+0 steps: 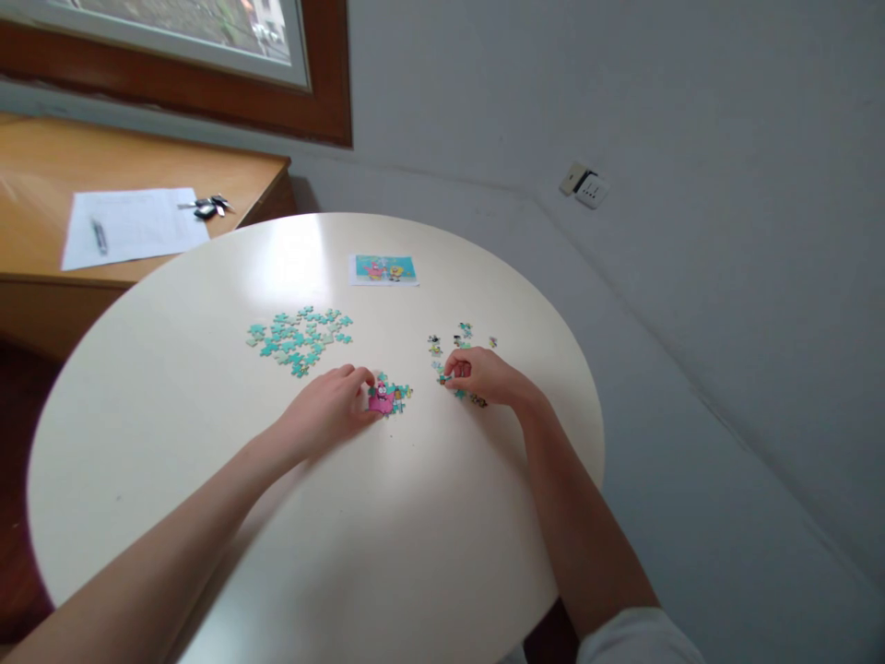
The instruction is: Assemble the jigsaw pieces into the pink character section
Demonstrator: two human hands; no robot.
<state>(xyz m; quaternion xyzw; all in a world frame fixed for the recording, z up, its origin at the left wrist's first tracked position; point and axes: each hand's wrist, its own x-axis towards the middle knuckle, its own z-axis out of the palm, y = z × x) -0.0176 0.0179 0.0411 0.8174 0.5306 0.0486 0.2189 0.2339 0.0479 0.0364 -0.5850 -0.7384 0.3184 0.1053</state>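
A round cream table (pixel 207 461) carries a small jigsaw. My left hand (pixel 330 406) rests with curled fingers on the edge of a joined cluster of pink and teal pieces (pixel 388 397). My right hand (pixel 484 375) is closed in a pinch on a small puzzle piece (pixel 444 378) among scattered loose pieces (pixel 462 334). A heap of teal pieces (pixel 299 339) lies to the left, apart from both hands. A small cartoon reference picture (pixel 384 269) lies flat further back.
A wooden desk (pixel 41 166) at the back left holds a sheet of paper (pixel 131 226) with a pen (pixel 100 236) and a bunch of keys (pixel 208 206). A grey wall with a socket (pixel 584 184) runs along the right.
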